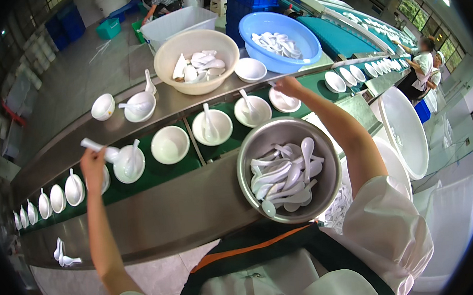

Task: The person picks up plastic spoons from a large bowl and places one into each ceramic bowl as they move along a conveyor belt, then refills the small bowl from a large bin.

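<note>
My left hand [92, 167] is closed on a white soup spoon [102, 150] above a green conveyor belt [154, 177]. Below it, one white bowl is partly hidden by my wrist, and beside that stands a bowl [122, 169] with a spoon in it. Farther right, my right hand [287, 87] has its fingers closed over a white bowl [285, 101]; a pale handle tip shows by the fingers. Between the hands, one bowl [170, 145] has no spoon, while two others [221, 127] each hold one. Close to my body, a steel basin [335, 187] carries many loose white spoons.
Along the belt's far ledge stand a cream basin [167, 62] of spoons, a blue basin [308, 35] of spoons and several small bowls [103, 107]. Loose spoons [62, 255] lie on the near steel edge. Large white tubs [405, 130] stand right; people [423, 68] work farther off.
</note>
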Demonstrator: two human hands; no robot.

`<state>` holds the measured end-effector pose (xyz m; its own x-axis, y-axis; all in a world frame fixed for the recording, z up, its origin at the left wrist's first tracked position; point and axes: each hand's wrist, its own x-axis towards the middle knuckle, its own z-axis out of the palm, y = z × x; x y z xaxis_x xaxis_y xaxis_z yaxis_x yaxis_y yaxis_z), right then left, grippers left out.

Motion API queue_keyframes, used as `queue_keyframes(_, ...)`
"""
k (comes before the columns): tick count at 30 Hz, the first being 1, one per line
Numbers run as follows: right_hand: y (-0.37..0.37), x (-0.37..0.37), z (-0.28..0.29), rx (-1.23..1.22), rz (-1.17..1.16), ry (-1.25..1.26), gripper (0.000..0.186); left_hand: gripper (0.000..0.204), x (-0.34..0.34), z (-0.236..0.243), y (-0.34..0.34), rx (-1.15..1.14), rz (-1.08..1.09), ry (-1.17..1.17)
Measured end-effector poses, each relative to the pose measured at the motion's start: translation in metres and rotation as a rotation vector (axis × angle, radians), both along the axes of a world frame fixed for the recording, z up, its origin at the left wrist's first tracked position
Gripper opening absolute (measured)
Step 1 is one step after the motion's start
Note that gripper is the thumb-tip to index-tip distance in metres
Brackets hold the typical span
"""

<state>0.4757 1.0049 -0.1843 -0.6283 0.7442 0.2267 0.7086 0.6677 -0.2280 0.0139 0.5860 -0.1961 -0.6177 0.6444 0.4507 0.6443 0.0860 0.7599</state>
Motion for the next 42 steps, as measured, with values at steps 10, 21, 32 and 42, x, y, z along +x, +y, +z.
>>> queue_keyframes(10,-0.182,0.031,0.087,0.069,0.651,-0.503,0.017,0.026,0.046,-0.036,0.069,-0.722,0.073,0.265)
queue_keyframes(21,-0.189,0.071,0.103,0.253,0.577,-0.536,0.020,0.034,0.301,0.072,0.088,-0.467,-0.999,0.441)
queue_keyframes(32,0.024,0.082,-0.003,0.084,-0.094,-0.112,0.026,0.034,0.359,0.040,0.123,-0.919,-1.029,0.487)
queue_keyframes(42,-0.137,0.075,0.078,-0.180,0.949,0.174,0.046,0.031,0.365,0.052,0.115,-0.887,-1.069,0.374)
